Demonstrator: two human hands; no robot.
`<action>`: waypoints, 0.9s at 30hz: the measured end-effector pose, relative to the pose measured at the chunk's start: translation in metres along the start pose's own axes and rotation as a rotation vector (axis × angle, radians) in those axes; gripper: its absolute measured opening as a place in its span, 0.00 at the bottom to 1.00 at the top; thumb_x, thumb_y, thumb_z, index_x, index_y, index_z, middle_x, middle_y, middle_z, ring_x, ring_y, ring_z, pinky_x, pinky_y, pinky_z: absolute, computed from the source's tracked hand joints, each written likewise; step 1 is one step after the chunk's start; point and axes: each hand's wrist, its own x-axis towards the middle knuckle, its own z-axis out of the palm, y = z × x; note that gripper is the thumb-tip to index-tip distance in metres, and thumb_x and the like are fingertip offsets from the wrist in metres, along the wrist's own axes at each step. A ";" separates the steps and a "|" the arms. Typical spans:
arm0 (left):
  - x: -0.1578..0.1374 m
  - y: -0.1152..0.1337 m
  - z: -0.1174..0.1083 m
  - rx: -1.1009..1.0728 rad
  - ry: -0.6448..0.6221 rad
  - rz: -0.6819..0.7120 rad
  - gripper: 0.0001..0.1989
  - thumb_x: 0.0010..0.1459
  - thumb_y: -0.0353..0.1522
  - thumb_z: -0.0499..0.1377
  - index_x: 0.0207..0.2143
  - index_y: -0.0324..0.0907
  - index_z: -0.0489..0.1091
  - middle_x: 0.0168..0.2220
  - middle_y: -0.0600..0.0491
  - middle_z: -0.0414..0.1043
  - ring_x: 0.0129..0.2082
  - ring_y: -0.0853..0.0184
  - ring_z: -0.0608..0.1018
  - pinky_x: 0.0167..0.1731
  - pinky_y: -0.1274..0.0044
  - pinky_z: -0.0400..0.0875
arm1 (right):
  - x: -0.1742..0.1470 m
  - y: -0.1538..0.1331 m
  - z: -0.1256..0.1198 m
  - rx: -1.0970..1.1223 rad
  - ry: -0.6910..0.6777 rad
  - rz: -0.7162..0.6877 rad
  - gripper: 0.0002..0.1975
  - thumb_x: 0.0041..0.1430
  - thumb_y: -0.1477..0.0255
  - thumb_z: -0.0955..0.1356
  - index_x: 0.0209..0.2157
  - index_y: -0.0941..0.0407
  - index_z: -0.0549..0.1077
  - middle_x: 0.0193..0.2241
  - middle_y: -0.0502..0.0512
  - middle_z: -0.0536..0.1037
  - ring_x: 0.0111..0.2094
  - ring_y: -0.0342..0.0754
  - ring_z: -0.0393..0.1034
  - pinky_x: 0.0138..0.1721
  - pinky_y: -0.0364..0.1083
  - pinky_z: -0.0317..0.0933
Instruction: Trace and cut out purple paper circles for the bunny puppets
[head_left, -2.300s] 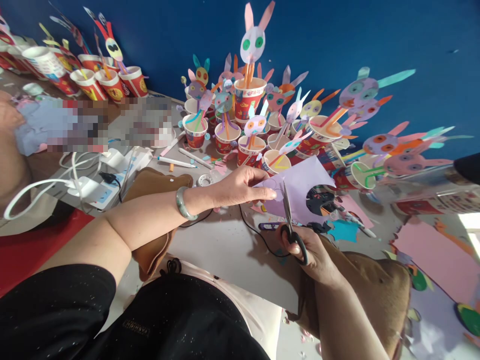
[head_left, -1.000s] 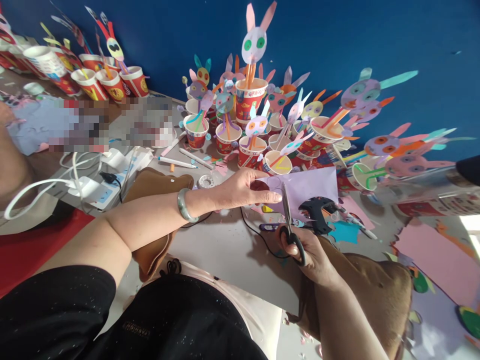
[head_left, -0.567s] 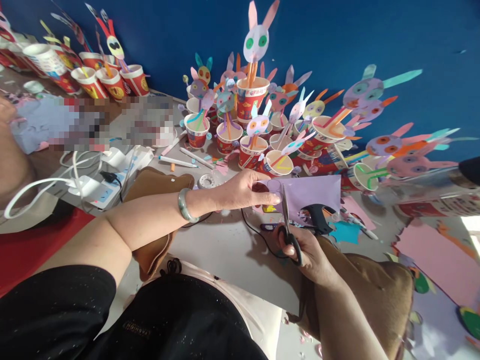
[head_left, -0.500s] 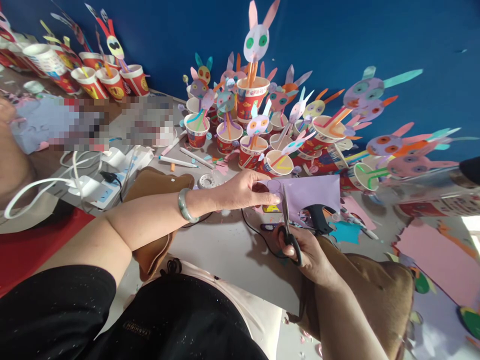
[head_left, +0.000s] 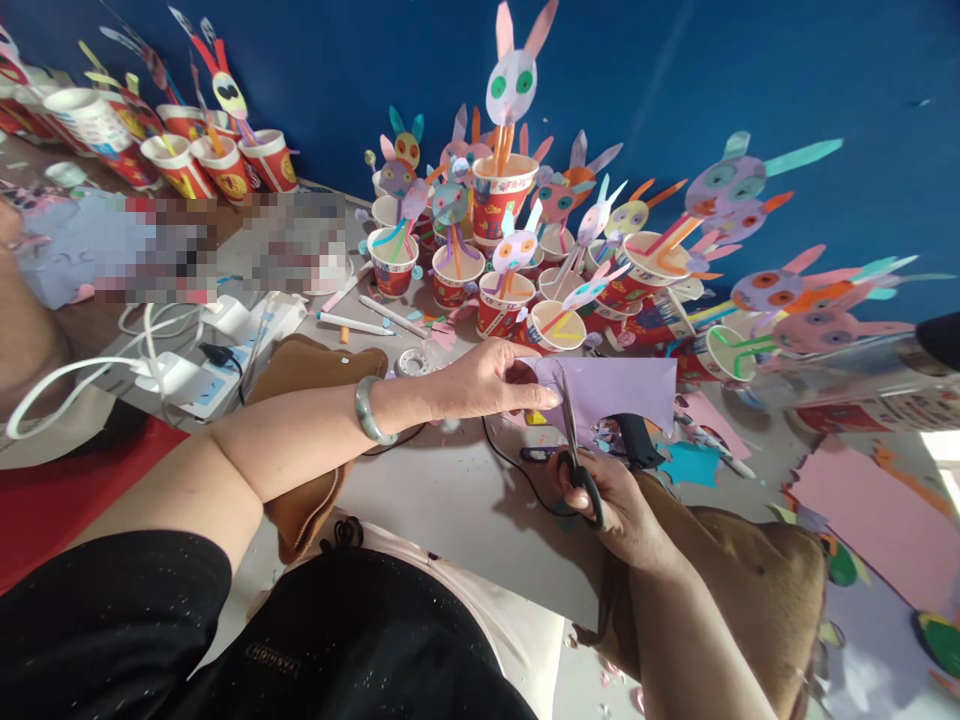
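Observation:
Between its thumb and fingers, my left hand (head_left: 495, 383) pinches the left end of a sheet of purple paper (head_left: 626, 388), above the table (head_left: 442, 510). A drawn outline shows faintly near my thumb. My right hand (head_left: 615, 505) grips black-handled scissors (head_left: 574, 450), with fingers through the handles. Their blades point up and away, at the paper just right of my left thumb. My palm hides part of the left hand's fingers. Below the paper lie a black tool (head_left: 636, 440) and a blue paper piece (head_left: 690, 463).
Red paper cups (head_left: 504, 210) with paper rabbit figures crowd the back, before a blue wall (head_left: 300, 70). Brown cushions (head_left: 739, 570) lie on both sides. A white power strip (head_left: 217, 380) with cables sits left. Another person's arm (head_left: 34, 310) is at the far left. Pink paper (head_left: 874, 510) lies right.
The purple paper has tilted and turned slightly in my left hand, its right end a little lower and further left. The scissor blades have shifted slightly against it.

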 end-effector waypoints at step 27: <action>-0.001 0.007 0.001 0.018 0.068 -0.021 0.17 0.51 0.40 0.67 0.23 0.39 0.64 0.21 0.59 0.64 0.22 0.77 0.66 0.24 0.81 0.63 | -0.003 0.004 0.000 0.070 -0.007 0.061 0.34 0.52 0.36 0.64 0.22 0.55 0.64 0.20 0.49 0.64 0.23 0.42 0.54 0.24 0.44 0.51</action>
